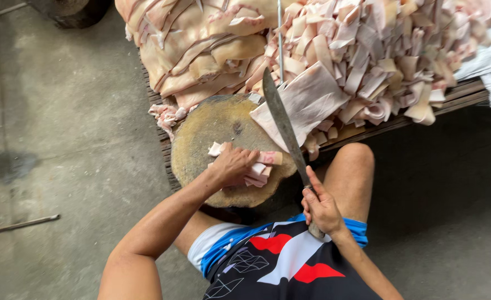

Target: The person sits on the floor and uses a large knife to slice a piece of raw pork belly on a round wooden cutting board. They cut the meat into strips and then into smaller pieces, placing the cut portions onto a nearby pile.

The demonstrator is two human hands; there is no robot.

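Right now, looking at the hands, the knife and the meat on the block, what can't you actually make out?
All in the head view:
- Knife handle: mostly wrapped inside the right hand, so its shape is hidden.
- Meat strips on the chopping block: partly under the left hand, count unclear.
- Meat pile: cut off by the top edge.
- Block's base: hidden by the block itself.
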